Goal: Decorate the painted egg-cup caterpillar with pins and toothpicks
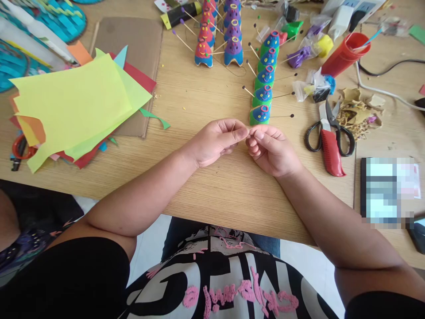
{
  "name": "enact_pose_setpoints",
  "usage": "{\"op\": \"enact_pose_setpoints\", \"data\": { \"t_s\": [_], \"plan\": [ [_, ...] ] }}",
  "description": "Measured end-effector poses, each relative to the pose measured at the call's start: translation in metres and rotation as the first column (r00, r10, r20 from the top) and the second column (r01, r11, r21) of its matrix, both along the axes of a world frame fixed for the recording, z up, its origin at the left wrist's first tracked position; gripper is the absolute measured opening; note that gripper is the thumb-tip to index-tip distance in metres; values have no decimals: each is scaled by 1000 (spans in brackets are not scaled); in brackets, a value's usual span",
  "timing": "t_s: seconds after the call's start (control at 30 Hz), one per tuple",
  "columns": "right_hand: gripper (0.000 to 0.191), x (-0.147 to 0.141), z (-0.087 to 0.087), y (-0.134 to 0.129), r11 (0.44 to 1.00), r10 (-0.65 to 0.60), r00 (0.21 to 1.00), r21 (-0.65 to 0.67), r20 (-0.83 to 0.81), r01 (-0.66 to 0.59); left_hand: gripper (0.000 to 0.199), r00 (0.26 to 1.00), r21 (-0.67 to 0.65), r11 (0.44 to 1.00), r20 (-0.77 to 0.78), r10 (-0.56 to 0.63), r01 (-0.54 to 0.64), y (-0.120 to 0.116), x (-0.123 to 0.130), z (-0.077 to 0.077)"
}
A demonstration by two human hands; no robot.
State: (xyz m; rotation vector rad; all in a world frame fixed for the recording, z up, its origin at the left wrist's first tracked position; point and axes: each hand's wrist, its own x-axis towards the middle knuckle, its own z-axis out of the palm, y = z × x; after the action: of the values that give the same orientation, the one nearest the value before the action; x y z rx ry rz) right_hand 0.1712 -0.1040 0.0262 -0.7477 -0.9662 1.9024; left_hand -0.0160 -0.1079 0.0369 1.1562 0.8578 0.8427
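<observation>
My left hand [221, 138] and my right hand [274, 148] meet fingertip to fingertip above the table, both closed in a pinch. A thin, pale stick [233, 126] shows between the fingers of my left hand. Whatever lies between the right fingertips is too small to make out. Just beyond my hands stands a row of blue and green clay caterpillar figures [264, 94] with faces, pink rings on top and dark-tipped sticks poking out sideways. Farther back are a red and blue row [203, 52] and a purple and blue row [233, 49] of similar figures.
Coloured paper sheets [73, 102] lie over cardboard [129, 40] at left. To the right are red-and-black scissors [332, 141], a red cup [345, 55], bagged clay [299, 57], dry scraps [357, 110] and a pixelated object [381, 190]. A power strip [361, 9] sits at the back.
</observation>
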Motion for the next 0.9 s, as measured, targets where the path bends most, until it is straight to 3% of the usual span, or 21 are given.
{"op": "enact_pose_setpoints", "data": {
  "t_s": [0.23, 0.5, 0.63, 0.9],
  "plan": [
    [33, 0, -2, 1, 1000, -2, 1000, -24, -4, 2, 47, 990, 162, 986, -127, 65, -44, 0, -6, -6],
    [33, 0, -2, 0, 999, 1, 1000, -53, -2, -1, 53, 983, 283, 957, -146, 114, -69, 2, -4, -2],
    [30, 0, -2, 0, 999, 22, 999, -38, -24, -23, 52, 992, 204, 977, -96, 79, -58, 1, -4, -4],
    [27, 2, 1, -1, 993, 113, 990, -25, -82, -116, 58, 988, -145, 989, 156, -5, 28, -5, 7, 9]
  ]
}}
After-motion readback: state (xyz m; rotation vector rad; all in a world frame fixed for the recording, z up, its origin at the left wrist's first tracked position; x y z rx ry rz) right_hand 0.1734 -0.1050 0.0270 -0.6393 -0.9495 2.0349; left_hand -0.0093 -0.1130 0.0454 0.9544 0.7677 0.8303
